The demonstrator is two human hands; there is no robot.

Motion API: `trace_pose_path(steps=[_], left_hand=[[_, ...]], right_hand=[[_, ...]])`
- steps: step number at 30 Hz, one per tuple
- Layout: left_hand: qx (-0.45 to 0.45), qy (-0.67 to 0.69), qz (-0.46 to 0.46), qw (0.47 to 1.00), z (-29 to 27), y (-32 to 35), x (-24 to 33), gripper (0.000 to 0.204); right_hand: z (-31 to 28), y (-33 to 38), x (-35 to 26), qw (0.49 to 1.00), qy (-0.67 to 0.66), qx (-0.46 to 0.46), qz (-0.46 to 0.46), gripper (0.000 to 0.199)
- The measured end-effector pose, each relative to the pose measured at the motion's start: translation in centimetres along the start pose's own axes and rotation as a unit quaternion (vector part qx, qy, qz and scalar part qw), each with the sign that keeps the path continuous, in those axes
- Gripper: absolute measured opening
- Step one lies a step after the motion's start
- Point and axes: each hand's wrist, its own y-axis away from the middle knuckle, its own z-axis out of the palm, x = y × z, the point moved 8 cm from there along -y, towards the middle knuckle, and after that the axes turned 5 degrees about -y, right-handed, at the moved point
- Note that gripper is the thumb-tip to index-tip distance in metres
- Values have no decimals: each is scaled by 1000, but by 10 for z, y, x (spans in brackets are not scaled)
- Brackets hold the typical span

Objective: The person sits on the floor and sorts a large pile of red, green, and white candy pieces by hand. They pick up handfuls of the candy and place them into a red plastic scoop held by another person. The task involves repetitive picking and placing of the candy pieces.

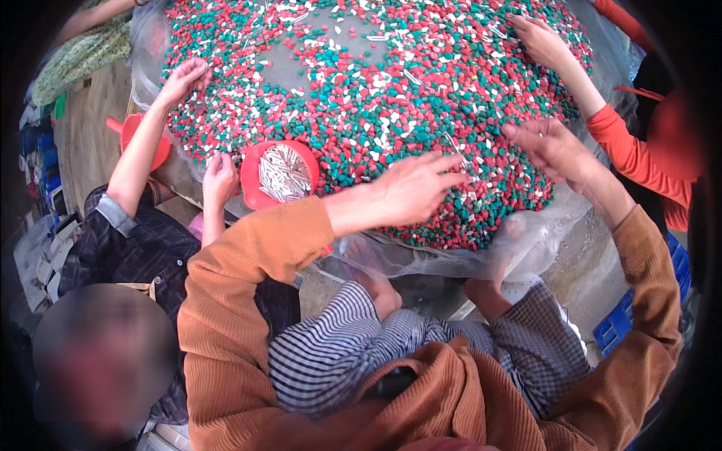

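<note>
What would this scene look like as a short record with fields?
Pile: loose heap of small red, green and white pieces on clear plastic sheeting
Left grip: fingers extended over the pieces; holding unclear
Right grip: fingers bent over the pieces; holding unclear
Container: round red plastic bowl holding slim white sticks
Nearby: dark-shirted person at left, orange-sleeved person at right

Left arm (244,259): sleeved in brown corduroy, elbow bent, forearm slanting up rightward; wrist (357,210) bare. Left hand (416,189): back uppermost, fingers (450,180) parted, pointing right. Right arm (651,301): same corduroy, elbow bent outward, forearm slanting up leftward. Right hand (555,152): fingers curled, directed left; fingertip contact unclear.
</note>
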Motion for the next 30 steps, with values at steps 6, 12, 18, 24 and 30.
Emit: trace_pose_path(steps=[6,12,18,24,30], left_hand=[[113,-89,-84,986,-53,-27,-75,24],[237,-180,-209,932,-48,-62,-124,20],[185,-43,-276,942,-42,-47,-146,22],[253,18,-300,920,-47,-35,-146,22],[218,-71,-280,932,-42,-66,-137,21]], right_hand=[[19,-1,-32,907,366,54,-201,35],[56,-56,-27,817,480,149,-284,42],[57,-62,6,849,380,113,-348,29],[16,-68,34,938,-282,-105,-170,16],[13,-63,37,893,-377,-168,-178,32]])
